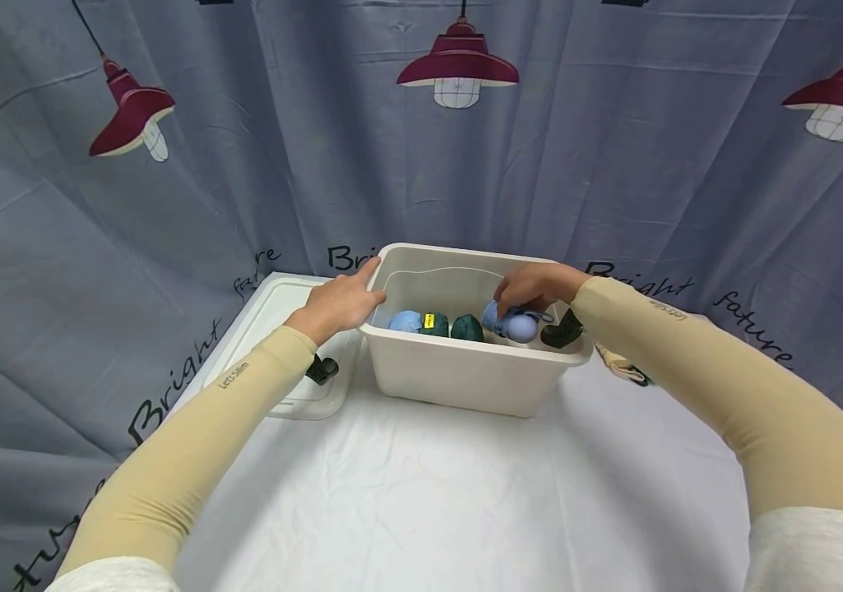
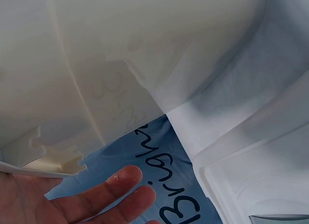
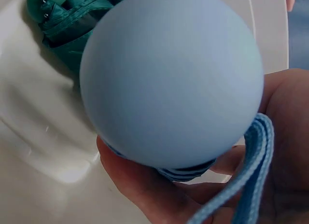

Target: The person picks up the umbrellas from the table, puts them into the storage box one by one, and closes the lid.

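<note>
My right hand point(image 1: 528, 285) reaches into a white plastic storage box point(image 1: 458, 374) and grips a light blue folded umbrella point(image 1: 521, 327). Close up in the right wrist view, its round handle end point(image 3: 171, 79) and looped strap point(image 3: 256, 161) show, with fingers curled behind them. My left hand point(image 1: 341, 304) rests at the box's left rim, its fingers point(image 2: 123, 183) fairly straight just outside the wall. Inside the box, a dark green folded umbrella point(image 1: 468, 328) lies beside a green bundle with a yellow label point(image 1: 430, 321). Left of these is another light blue bundle point(image 1: 405, 321).
The box's white lid point(image 1: 243, 345) lies on the table to the left, partly under the left forearm. A beige folded item point(image 1: 622, 367) sits right of the box, partly hidden by the right sleeve. A blue-grey curtain point(image 1: 303, 164) hangs behind the white-covered table point(image 1: 451, 493).
</note>
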`<state>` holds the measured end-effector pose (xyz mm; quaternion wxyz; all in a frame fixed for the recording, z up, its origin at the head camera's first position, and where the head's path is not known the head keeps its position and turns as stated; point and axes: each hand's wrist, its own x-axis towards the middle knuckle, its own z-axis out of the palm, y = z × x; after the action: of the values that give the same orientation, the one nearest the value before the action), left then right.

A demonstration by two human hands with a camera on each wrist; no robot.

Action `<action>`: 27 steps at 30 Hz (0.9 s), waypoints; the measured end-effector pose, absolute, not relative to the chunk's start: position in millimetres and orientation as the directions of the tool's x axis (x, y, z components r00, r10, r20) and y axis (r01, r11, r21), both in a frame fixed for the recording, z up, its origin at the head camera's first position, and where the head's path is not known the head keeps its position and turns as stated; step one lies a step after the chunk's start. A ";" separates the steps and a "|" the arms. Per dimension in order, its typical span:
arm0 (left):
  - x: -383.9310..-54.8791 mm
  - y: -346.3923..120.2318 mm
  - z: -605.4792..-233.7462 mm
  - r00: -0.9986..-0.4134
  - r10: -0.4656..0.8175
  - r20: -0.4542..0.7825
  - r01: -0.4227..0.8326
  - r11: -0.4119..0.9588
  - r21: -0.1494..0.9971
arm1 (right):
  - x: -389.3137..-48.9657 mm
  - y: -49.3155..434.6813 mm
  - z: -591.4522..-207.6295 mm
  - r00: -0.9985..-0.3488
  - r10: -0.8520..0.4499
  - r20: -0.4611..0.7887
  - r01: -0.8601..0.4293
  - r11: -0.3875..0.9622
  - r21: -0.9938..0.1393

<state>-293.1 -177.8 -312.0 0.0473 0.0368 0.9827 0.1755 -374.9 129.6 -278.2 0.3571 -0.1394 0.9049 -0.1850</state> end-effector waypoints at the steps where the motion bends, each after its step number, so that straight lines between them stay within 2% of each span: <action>1: -293.2 -177.7 -312.0 -0.993 0.088 -0.079 0.055 0.936 0.348 | -375.2 129.0 -279.5 -0.703 -0.383 -0.599 -0.117 0.893 -0.435; 18: -294.0 -177.1 -313.7 -0.994 0.079 -0.072 0.048 0.935 0.352 | -382.0 116.9 -314.1 -0.636 -0.374 -0.675 -0.072 0.900 -0.430; 27: -293.1 -178.6 -315.2 -0.995 0.077 -0.064 0.049 0.929 0.367 | -381.8 115.9 -318.1 -0.594 -0.384 -0.706 -0.059 0.897 -0.439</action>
<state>-293.1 -178.6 -315.2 0.0385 0.0321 0.9814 0.1856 -381.8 115.9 -318.1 0.4321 -0.1269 0.8728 -0.1884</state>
